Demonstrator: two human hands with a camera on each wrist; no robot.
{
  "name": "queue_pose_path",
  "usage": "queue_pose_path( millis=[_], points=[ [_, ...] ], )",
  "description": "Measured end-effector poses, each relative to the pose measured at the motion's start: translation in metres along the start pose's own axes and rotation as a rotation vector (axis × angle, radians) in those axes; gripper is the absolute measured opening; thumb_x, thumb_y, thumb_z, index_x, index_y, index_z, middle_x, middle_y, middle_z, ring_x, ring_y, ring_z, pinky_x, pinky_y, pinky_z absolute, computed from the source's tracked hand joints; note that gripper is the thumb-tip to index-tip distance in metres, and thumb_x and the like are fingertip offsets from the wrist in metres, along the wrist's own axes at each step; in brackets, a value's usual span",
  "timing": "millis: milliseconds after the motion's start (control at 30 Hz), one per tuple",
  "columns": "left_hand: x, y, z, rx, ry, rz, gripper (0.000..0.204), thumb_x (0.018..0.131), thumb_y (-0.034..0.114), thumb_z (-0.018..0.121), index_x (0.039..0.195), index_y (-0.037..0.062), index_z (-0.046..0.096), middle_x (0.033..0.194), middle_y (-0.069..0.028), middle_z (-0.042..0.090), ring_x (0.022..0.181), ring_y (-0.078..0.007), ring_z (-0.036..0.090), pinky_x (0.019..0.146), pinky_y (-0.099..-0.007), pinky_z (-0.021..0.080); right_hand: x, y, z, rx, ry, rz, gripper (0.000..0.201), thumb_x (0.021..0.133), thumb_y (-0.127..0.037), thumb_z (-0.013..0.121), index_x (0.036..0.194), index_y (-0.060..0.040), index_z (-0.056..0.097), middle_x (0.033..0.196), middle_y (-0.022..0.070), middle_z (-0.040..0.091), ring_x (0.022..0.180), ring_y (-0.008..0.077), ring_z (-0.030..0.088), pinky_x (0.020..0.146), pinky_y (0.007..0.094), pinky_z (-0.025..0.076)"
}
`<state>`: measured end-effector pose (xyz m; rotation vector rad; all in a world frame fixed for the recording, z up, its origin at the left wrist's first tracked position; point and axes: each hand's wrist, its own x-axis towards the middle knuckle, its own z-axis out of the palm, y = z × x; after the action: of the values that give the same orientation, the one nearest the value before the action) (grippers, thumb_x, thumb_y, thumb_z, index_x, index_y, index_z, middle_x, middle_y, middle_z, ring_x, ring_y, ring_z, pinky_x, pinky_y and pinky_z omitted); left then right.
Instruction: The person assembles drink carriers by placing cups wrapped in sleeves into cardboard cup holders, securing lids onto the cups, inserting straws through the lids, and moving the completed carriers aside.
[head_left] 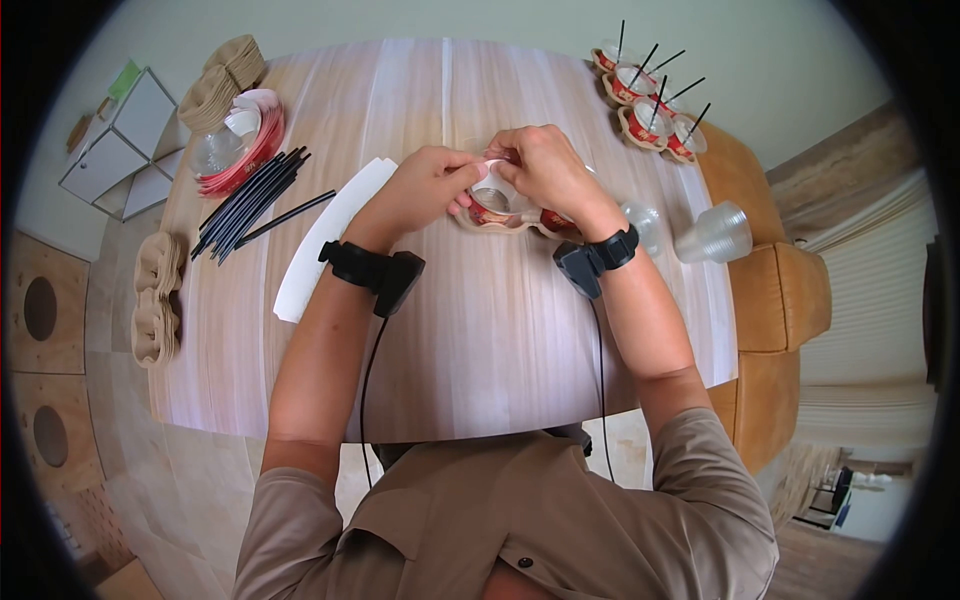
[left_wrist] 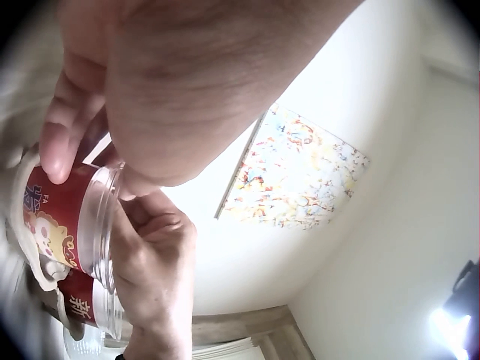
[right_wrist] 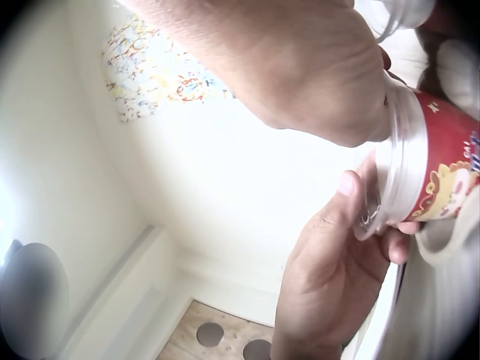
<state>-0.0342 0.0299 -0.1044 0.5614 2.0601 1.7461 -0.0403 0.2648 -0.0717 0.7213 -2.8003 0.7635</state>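
Note:
In the head view, a clear plastic cup [head_left: 492, 204] with a red printed sleeve stands in a pulp cup carrier [head_left: 497, 230]. My left hand [head_left: 428, 190] pinches its rim from the left, thumb inside and fingers against the outer wall in the right wrist view. At the mouth of the cup, my right hand [head_left: 545, 165] pinches a thin white piece [head_left: 488, 180]; its fingertips are partly hidden. Beside this cup, a second red-sleeved cup [left_wrist: 81, 304] sits in the same carrier, half covered by my right hand in the head view.
Black straws [head_left: 255, 205], red paper sleeves [head_left: 255, 160] and stacked pulp carriers [head_left: 157, 300] lie at left. A curved white sheet [head_left: 325, 250] lies beside my left forearm. Nested clear cups [head_left: 715, 235] are at right. Filled carriers [head_left: 650, 125] with strawed cups stand at the far right.

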Motion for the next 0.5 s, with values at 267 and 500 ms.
queue_pose_path(
  millis=[267,500],
  points=[
    [0.001,-0.001,-0.001,0.018,-0.029,0.013,0.043,0.114,0.033,0.071,0.141,0.0003,0.078,0.092,0.0021,0.072,0.081,-0.0073,0.063,0.076,-0.0259,0.055,-0.005,-0.007,0.001,-0.033,0.058,-0.018,0.019,0.088,-0.009,0.078,0.106,-0.004,0.085,0.088,0.0228,0.078,0.088,0.0435,0.077,0.083,0.0493,0.062],
    [-0.011,0.025,0.023,0.462,0.115,0.356,0.09,0.092,0.039,0.091,0.166,0.0035,0.055,0.145,-0.0138,0.055,0.127,-0.0298,0.058,0.113,-0.042,0.05,-0.055,0.033,-0.083,0.205,0.324,0.159,0.031,0.102,-0.026,0.088,0.122,-0.0034,0.085,0.111,0.0051,0.085,0.095,0.0137,0.074,0.084,0.0322,0.058]
  ],
)
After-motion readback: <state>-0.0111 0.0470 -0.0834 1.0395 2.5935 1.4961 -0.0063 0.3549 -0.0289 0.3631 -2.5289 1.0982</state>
